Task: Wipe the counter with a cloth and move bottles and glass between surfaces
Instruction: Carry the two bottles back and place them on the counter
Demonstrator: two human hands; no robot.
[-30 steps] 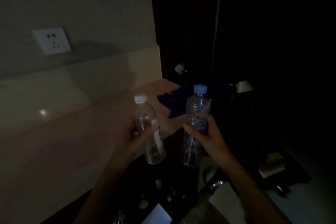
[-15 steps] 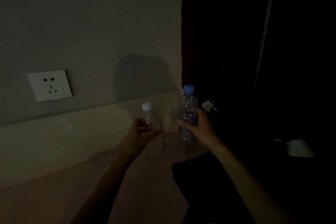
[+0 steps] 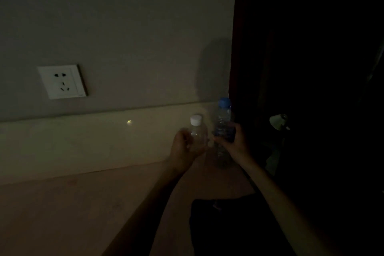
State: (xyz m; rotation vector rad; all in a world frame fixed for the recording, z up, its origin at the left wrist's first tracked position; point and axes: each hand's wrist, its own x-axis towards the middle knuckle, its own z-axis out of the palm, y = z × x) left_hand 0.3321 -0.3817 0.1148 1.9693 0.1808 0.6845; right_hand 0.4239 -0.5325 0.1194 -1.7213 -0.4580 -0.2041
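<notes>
The scene is very dim. My left hand (image 3: 182, 149) grips a clear bottle with a white cap (image 3: 197, 133) near the back of the pale counter (image 3: 83, 203). Just to its right, my right hand (image 3: 234, 145) grips a taller clear bottle with a blue cap (image 3: 223, 118) round its dark label. Both bottles stand upright, close to the backsplash; whether their bases touch the counter is hidden by the dark. A dark cloth (image 3: 228, 224) lies on the counter between my forearms.
A white wall socket (image 3: 62, 81) sits on the wall at left above the cream backsplash (image 3: 93, 139). A dark panel (image 3: 311, 68) fills the right side. A small pale object (image 3: 278, 121) shows in the dark to the right of the bottles.
Both hands have carried the bottles farther away, up to the backsplash, and lower toward the counter. The view has turned toward the wall.
</notes>
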